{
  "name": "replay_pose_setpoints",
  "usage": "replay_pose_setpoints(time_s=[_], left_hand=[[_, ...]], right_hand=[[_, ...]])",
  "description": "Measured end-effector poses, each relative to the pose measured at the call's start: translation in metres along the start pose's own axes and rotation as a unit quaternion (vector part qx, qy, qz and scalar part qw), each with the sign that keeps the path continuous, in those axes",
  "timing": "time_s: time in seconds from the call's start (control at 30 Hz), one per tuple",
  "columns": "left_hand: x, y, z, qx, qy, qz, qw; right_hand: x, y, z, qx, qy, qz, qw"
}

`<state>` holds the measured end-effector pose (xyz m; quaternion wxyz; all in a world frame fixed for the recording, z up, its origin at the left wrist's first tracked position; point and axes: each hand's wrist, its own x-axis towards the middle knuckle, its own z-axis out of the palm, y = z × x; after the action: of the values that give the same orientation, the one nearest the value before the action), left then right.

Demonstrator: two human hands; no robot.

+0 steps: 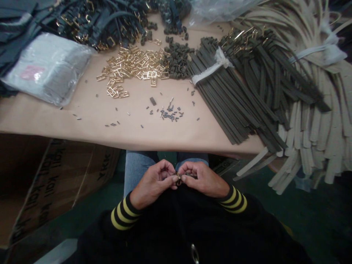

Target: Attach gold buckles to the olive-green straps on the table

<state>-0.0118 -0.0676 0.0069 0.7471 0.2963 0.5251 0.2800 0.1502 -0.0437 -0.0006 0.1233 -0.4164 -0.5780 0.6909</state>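
In front of my lap, my left hand (162,179) and my right hand (202,178) meet with thumbs and fingers pinched. Between the fingertips is a small gold and dark piece (178,179) that looks like a buckle; most of it is covered. Some dark material shows under my right fingers. Beyond the table's near edge lies a scatter of tiny dark metal bits (169,114). Farther back is a heap of gold rectangular buckles (134,62), with a pile of small dark strap loops (178,58) touching its right side.
A tied bundle of dark green straps (220,95) lies on the table (90,117), right of centre. Pale straps (335,110) hang over the right edge. Dark straps with buckles (101,22) and a plastic-wrapped pack (46,68) sit at left. A cardboard box (68,172) stands below.
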Motion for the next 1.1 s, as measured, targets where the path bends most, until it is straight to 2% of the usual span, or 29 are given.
replay_pose_setpoints(time_s=[0.13, 0.33, 0.47, 0.57, 0.63, 0.87, 1.1], left_hand=[[0.001, 0.001, 0.001, -0.005, 0.014, 0.009, 1.000], [0.006, -0.004, 0.000, -0.002, 0.016, 0.025, 1.000], [0.009, -0.009, -0.006, -0.030, -0.042, 0.014, 0.999], [0.011, -0.014, -0.011, -0.065, -0.106, 0.008, 0.992], [0.011, -0.017, -0.013, -0.089, -0.126, 0.012, 0.988], [0.011, -0.018, -0.012, -0.116, -0.132, 0.039, 0.984], [0.012, -0.015, -0.011, -0.085, -0.126, 0.037, 0.988]], right_hand=[[-0.003, -0.006, -0.003, -0.107, 0.012, -0.027, 0.994], [-0.002, -0.005, -0.004, -0.160, 0.026, -0.045, 0.986], [-0.002, -0.005, -0.003, -0.122, 0.017, -0.044, 0.991], [-0.003, -0.004, -0.001, -0.026, -0.015, -0.046, 0.999], [-0.004, -0.002, 0.001, 0.038, -0.022, -0.056, 0.997], [-0.005, 0.000, -0.004, 0.056, -0.059, -0.068, 0.994], [-0.004, -0.003, -0.007, -0.012, -0.074, -0.076, 0.994]])
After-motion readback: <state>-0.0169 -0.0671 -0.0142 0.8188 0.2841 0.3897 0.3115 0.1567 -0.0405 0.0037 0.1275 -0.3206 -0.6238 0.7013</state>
